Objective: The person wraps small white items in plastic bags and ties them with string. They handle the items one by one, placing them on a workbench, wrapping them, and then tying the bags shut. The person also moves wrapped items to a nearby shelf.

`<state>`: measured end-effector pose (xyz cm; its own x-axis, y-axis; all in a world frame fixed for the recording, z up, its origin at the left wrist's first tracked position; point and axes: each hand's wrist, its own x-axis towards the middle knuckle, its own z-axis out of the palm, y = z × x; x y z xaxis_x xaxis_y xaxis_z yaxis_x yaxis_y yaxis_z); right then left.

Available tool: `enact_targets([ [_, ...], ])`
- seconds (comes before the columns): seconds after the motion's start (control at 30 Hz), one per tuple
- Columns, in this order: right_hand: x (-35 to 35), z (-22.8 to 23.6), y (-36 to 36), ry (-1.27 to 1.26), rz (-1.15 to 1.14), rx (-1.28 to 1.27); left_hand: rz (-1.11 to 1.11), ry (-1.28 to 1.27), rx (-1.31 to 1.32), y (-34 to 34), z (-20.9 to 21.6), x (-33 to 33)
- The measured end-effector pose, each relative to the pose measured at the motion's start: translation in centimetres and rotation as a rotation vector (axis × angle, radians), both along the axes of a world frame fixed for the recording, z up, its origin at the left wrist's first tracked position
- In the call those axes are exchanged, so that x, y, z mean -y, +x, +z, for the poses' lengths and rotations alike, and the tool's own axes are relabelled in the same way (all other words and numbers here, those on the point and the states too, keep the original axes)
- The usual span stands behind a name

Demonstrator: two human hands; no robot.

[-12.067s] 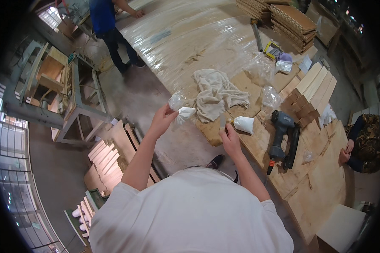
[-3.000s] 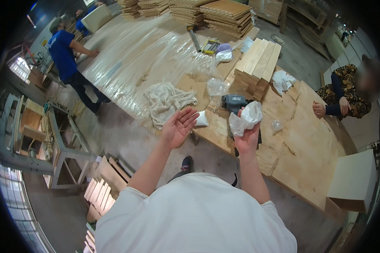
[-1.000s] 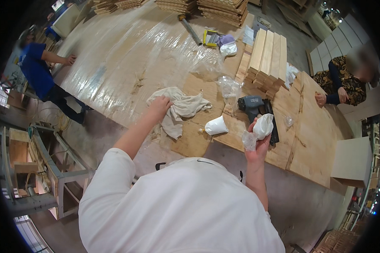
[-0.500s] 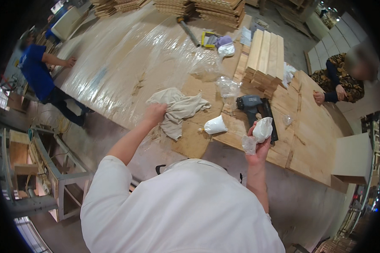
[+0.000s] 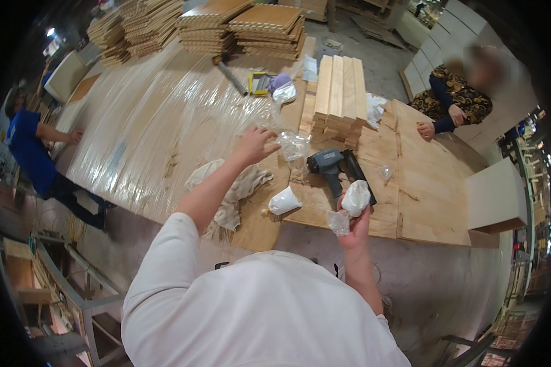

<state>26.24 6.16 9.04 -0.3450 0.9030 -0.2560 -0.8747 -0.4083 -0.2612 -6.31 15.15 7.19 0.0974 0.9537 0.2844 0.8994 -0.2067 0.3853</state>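
- Holding a rounded white plastic-wrapped bundle (image 5: 356,196) in your right hand (image 5: 356,229), you have those fingers curled around its lower side, with a crumpled clear plastic piece (image 5: 338,223) beside it at the same hand.
- That bundle sits over the front edge of the pale wooden worktop (image 5: 433,202); a loose grip on its slick wrapping could let it slip, perhaps to the floor.
- The clear piece looks poorly supported and could drop if you loosen your fingers to adjust the bundle.
- Your left hand (image 5: 254,145) is over the worktop, fingers spread apart with nothing visible between them. A crumpled clear plastic bag (image 5: 294,147) lies just beside the fingertips; you cannot tell here whether they touch.
- Light and thin, that bag could slide or catch on a finger if your hand brushes it.
- Below your left forearm, the crumpled off-white cloth rag (image 5: 246,182) lies partly hidden; a low sleeve could drag it.
- Near the front edge, the white pouch with a yellow tip (image 5: 284,200) could be nudged off by a sweeping arm.
- Close behind the bundle lies the dark blue-grey nail gun (image 5: 328,163); a careless right-hand movement could knock it, and whether it is connected cannot be seen.
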Motion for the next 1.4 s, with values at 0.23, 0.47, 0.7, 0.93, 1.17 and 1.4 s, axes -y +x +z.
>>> enact_targets([
  [0.23,-1.8,0.1,-3.1,-0.003,0.023,0.201,-0.054,-0.125,-0.197,2.4,-0.3,-4.8],
  [0.47,-4.3,-1.3,-4.3,0.091,0.047,0.266,0.047,-0.077,0.449,6.3,-0.6,-0.3],
  [0.7,-4.0,-0.8,-6.1,0.137,0.119,0.407,0.042,0.166,0.637,6.6,-1.5,3.5],
  [0.93,-4.7,-0.3,-6.4,0.213,0.151,0.632,0.017,-0.146,1.174,6.8,-0.6,5.9],
  [1.17,-6.5,2.2,-6.9,0.481,0.193,0.950,-0.132,-0.065,1.197,7.6,0.7,7.9],
  [1.4,-7.4,8.7,-8.8,0.780,0.346,1.139,0.032,-0.034,2.001,8.0,2.4,8.2],
])
